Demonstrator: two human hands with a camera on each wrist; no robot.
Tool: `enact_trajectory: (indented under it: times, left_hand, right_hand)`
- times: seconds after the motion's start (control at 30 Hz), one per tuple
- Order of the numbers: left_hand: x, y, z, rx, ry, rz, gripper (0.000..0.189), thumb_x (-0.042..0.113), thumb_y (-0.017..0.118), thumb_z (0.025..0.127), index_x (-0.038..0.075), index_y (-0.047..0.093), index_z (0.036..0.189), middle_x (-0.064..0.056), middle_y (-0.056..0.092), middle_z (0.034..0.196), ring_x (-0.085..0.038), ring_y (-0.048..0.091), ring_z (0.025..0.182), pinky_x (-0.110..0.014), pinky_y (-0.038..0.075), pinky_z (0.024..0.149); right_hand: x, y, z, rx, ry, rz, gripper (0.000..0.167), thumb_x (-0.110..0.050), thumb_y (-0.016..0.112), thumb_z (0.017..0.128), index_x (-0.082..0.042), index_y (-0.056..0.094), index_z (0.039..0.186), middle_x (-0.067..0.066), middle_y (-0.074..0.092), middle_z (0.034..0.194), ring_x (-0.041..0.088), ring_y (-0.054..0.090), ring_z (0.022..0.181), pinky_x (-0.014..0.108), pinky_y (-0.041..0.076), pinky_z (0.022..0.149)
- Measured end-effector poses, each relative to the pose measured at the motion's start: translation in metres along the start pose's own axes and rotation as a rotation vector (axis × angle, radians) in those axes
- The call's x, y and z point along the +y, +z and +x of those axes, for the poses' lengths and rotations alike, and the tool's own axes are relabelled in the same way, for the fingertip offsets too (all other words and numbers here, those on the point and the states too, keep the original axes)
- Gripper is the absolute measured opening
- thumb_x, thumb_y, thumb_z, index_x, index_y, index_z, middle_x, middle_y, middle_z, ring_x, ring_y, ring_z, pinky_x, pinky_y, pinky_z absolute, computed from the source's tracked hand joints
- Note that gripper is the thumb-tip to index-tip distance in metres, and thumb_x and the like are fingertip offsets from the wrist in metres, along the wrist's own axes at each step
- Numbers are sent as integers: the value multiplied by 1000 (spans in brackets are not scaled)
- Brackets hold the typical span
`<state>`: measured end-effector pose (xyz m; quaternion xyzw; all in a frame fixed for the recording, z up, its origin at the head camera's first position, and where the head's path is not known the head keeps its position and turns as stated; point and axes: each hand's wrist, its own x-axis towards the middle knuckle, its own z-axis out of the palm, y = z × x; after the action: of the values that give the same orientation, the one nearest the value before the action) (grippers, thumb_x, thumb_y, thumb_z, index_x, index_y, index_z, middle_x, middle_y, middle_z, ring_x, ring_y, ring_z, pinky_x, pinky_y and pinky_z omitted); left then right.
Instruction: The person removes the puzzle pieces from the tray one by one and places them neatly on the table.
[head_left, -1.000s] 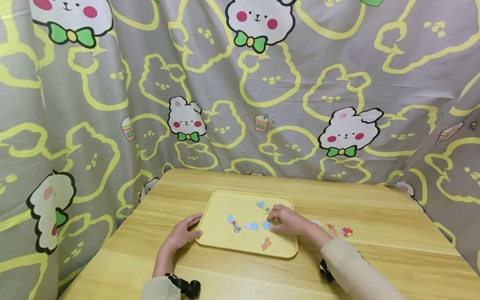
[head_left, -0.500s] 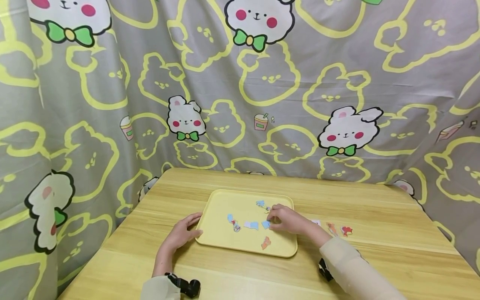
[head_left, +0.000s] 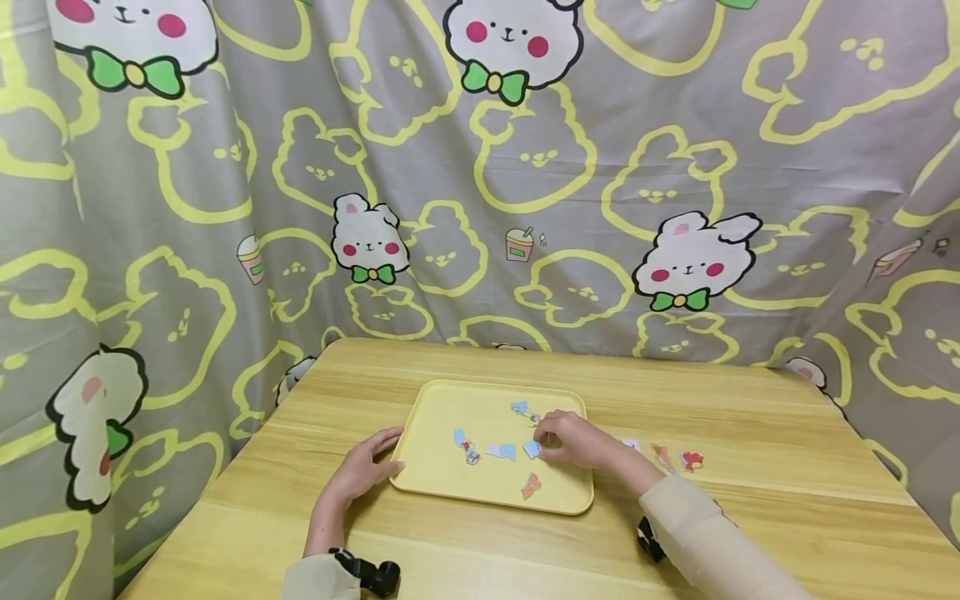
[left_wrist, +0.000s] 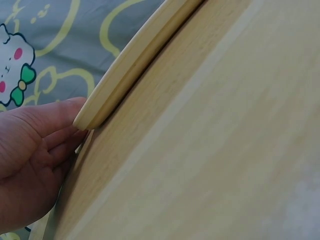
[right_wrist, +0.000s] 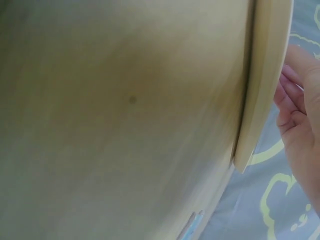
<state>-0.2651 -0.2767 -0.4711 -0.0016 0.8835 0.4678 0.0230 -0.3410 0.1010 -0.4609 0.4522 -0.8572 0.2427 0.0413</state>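
A pale yellow tray (head_left: 435,479) lies on the wooden table. My left hand (head_left: 362,468) rests against its left end, with thumb and fingers touching the rim. Over the tray's right part, my right hand (head_left: 573,440) pinches a small light-blue puzzle piece (head_left: 532,450) at the tray surface; its fingers partly hide the piece. Just left of it lies a pink-and-blue piece (head_left: 502,451). Farther left is a blue, red and white piece (head_left: 467,447). A blue piece (head_left: 520,407) sits behind the right hand's fingers, and an orange one (head_left: 531,485) near the front rim.
To the tray's right on the table (head_left: 750,500) lie a whitish piece (head_left: 632,444), partly behind the right wrist, an orange piece (head_left: 662,457) and a red piece (head_left: 692,460). A grey curtain (head_left: 450,167) with yellow bear outlines hangs behind and beside the table.
Both hands, the tray and the pieces stay almost where they were. Only a slight shift of the head view shows.
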Motion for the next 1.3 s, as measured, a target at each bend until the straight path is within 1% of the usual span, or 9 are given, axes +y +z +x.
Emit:
enact_trajectory:
  times: [0.13, 0.37, 0.5, 0.6, 0.67, 0.77, 0.9, 1.07, 1.3]
  left_hand:
    - [0, 0, -1, -1, -5, 0, 58, 5, 67, 89, 6, 47, 144, -17, 57, 141, -39, 35, 143, -57, 27, 117]
    - [0, 1, -1, -1, -10, 0, 59, 6, 68, 89, 7, 47, 144, -17, 57, 141, -39, 36, 143, -57, 28, 117]
    - [1, 1, -1, 0, -7, 5, 59, 6, 68, 89, 6, 48, 144, -17, 57, 141, -40, 36, 143, -58, 27, 117]
    - [1, 1, -1, 0, -7, 7, 59, 6, 68, 89, 7, 48, 144, -17, 57, 141, -40, 36, 143, -58, 27, 117]
    - [1, 1, -1, 0, -6, 10, 59, 6, 68, 89, 7, 48, 144, -17, 57, 141, -40, 35, 143, -58, 26, 117]
    - [1, 1, -1, 0, -7, 9, 59, 5, 68, 89, 7, 48, 144, -17, 57, 141, -40, 35, 144, -58, 26, 118]
    - [0, 1, 0, 1, -4, 4, 59, 4, 67, 89, 6, 47, 144, -18, 57, 141, -39, 35, 144, -57, 26, 118]
    - [1, 1, 0, 0, 0, 1, 59, 4, 67, 89, 6, 47, 145, -18, 56, 141, -39, 35, 144, -57, 26, 118]
    - [2, 1, -1, -2, -8, 4, 59, 5, 67, 90, 6, 47, 145, -18, 56, 142, -39, 35, 144, -58, 26, 118]
  right_hand:
    - [2, 0, 0, 4, 16, 14, 15, -7, 73, 84, -3, 72, 98, 5, 70, 92, 12, 61, 84, 20, 54, 76]
    - [-1, -4, 0, 46, 3, 48, 17, -6, 73, 83, -1, 72, 99, 7, 71, 92, 15, 64, 84, 22, 56, 76]
    - [-1, -6, -1, 60, 51, 106, 18, -7, 73, 84, -3, 71, 101, 6, 71, 97, 12, 63, 86, 23, 56, 77]
    - [-1, -6, -2, 73, 93, 146, 17, -9, 73, 85, -6, 71, 101, 4, 71, 99, 11, 62, 87, 24, 55, 77]
    - [-1, -6, -3, 86, 114, 173, 16, -9, 74, 85, -8, 70, 101, 3, 71, 100, 11, 62, 88, 23, 54, 76]
    - [-1, -6, -4, 107, 144, 217, 16, -11, 74, 85, -9, 70, 101, 3, 70, 100, 9, 60, 86, 20, 51, 71]
    - [-1, -7, -4, 140, 163, 283, 14, -11, 73, 86, -9, 69, 100, 5, 70, 101, 9, 59, 84, 17, 45, 65]
    - [-1, -7, -5, 172, 162, 332, 13, -11, 73, 87, -8, 69, 99, 6, 71, 100, 8, 58, 82, 16, 44, 64]
    - [-2, -7, -6, 183, 173, 355, 14, -12, 74, 86, -9, 70, 99, 6, 71, 97, 9, 58, 82, 17, 44, 65]
